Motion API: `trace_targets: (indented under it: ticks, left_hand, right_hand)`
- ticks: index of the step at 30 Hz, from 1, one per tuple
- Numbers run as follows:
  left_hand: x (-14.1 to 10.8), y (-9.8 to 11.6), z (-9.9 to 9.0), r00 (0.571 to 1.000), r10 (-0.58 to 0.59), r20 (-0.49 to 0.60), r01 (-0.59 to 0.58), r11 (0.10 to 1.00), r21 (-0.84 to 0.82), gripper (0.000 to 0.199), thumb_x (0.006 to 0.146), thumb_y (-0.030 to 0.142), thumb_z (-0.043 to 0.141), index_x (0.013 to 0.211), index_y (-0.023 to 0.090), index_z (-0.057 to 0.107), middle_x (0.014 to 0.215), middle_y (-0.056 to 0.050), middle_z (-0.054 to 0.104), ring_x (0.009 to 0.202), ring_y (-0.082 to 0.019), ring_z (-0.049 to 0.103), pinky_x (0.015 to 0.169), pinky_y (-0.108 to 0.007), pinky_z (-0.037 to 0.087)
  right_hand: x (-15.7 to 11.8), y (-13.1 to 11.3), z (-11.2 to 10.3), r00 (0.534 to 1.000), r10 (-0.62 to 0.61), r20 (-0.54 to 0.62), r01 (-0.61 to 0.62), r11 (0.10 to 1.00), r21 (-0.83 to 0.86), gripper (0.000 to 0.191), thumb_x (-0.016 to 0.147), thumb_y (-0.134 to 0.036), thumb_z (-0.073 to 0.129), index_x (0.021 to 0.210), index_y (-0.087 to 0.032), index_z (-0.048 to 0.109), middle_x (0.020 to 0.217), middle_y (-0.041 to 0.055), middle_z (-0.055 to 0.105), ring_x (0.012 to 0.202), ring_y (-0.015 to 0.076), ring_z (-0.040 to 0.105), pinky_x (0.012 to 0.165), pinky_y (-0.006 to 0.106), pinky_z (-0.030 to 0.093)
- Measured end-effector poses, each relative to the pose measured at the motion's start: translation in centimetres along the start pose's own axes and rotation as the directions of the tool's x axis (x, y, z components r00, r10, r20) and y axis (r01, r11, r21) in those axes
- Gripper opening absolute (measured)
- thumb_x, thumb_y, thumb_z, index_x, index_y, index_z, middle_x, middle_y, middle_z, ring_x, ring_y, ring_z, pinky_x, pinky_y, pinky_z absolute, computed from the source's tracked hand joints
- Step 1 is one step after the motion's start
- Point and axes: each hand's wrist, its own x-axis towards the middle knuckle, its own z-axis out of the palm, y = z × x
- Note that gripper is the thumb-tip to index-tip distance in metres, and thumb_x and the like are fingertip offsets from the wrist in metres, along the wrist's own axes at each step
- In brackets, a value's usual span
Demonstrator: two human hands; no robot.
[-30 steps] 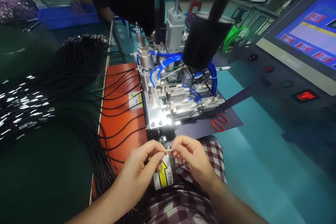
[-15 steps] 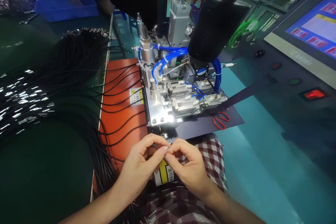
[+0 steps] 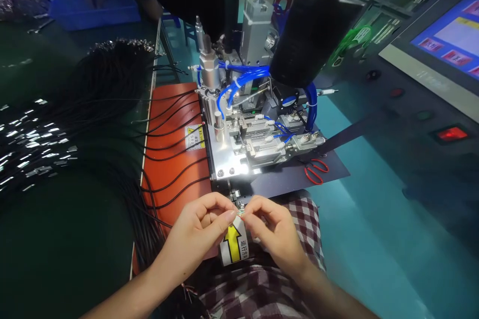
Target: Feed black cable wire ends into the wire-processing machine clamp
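My left hand (image 3: 207, 227) is closed in a pinch, thumb against index finger, on one end of some thin coloured wires (image 3: 240, 213). Red, green and whitish strands show in the small gap between my hands. From the other side, my right hand (image 3: 276, 232) pinches the same wires between thumb and fingertips. Any cable behind them is hidden by my left fingers. Just below lies a white label with a yellow arrow (image 3: 234, 245). Ahead of my hands stands a metal machine (image 3: 228, 159) with blue air tubes (image 3: 250, 76).
Black cables (image 3: 175, 179) cross an orange-red plate (image 3: 160, 159) into the machine's left side. Bundled black cables (image 3: 112, 70) cover the dark table at left. Red-handled scissors (image 3: 316, 171) lie right of the machine, near a control screen (image 3: 449, 35). Another person's arm (image 3: 149, 7) reaches over a blue bin (image 3: 93, 12).
My fingertips have drawn slightly apart, and the coloured strands now show between them. More of the arrow label is visible. The other person's hand has shifted left over the blue bin.
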Motion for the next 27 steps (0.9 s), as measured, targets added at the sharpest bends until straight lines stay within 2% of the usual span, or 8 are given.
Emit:
trace_targets:
  ticks: [3, 6, 10, 19, 27]
  left_hand:
    - [-0.1, 0.2, -0.2, 1.0, -0.001, 0.017, 0.001, 1.0, -0.03, 0.023, 0.081, 0.038, 0.059, 0.082, 0.016, 0.055, 0.046, 0.009, 0.035, 0.041, -0.005, 0.026, 0.038, -0.015, 0.021]
    - [0.0, 0.3, -0.3, 0.999, 0.027, 0.028, -0.026, 0.998, -0.05, 0.019, 0.082, 0.034, 0.058, 0.081, 0.015, 0.057, 0.046, 0.009, 0.038, 0.043, -0.005, 0.03, 0.043, -0.015, 0.027]
    - [0.1, 0.2, -0.4, 0.999, 0.026, 0.043, -0.021, 0.995, -0.098, 0.017, 0.083, 0.032, 0.057, 0.079, 0.015, 0.056, 0.045, 0.009, 0.039, 0.042, -0.005, 0.03, 0.045, -0.016, 0.027]
    - [0.1, 0.2, -0.5, 0.997, 0.036, 0.067, -0.028, 0.994, -0.109, 0.017, 0.084, 0.03, 0.057, 0.079, 0.014, 0.057, 0.045, 0.009, 0.039, 0.043, -0.004, 0.029, 0.046, -0.016, 0.024]
    - [0.3, 0.0, -0.6, 0.997, 0.048, 0.061, -0.042, 0.994, -0.102, 0.017, 0.085, 0.03, 0.056, 0.079, 0.014, 0.057, 0.045, 0.009, 0.039, 0.043, -0.004, 0.029, 0.048, -0.016, 0.025]
  right_hand:
    - [0.3, -0.1, -0.4, 0.993, 0.106, 0.055, -0.115, 0.973, 0.198, 0.014, 0.084, -0.028, 0.059, 0.075, -0.018, 0.056, 0.059, -0.0058, 0.046, 0.049, 0.0065, 0.039, 0.048, 0.019, 0.032]
    - [0.7, -0.2, -0.4, 0.989, 0.115, 0.092, -0.138, 0.944, 0.301, 0.014, 0.082, -0.031, 0.062, 0.079, -0.018, 0.057, 0.058, -0.0065, 0.046, 0.048, 0.0053, 0.038, 0.046, 0.018, 0.031]
    - [1.1, -0.3, 0.0, 0.987, 0.115, 0.117, -0.151, 0.916, 0.372, 0.015, 0.082, -0.031, 0.064, 0.08, -0.018, 0.057, 0.057, -0.0068, 0.046, 0.047, 0.0045, 0.037, 0.045, 0.016, 0.031]
    - [1.2, -0.4, 0.1, 0.986, 0.111, 0.121, -0.149, 0.918, 0.367, 0.014, 0.08, -0.028, 0.066, 0.078, -0.018, 0.057, 0.056, -0.0075, 0.044, 0.047, 0.0042, 0.036, 0.044, 0.015, 0.031]
    - [0.6, -0.2, 0.3, 0.997, 0.071, 0.035, -0.077, 0.971, 0.224, 0.015, 0.084, -0.028, 0.061, 0.073, -0.017, 0.058, 0.058, -0.0057, 0.047, 0.049, 0.0056, 0.04, 0.048, 0.018, 0.034]
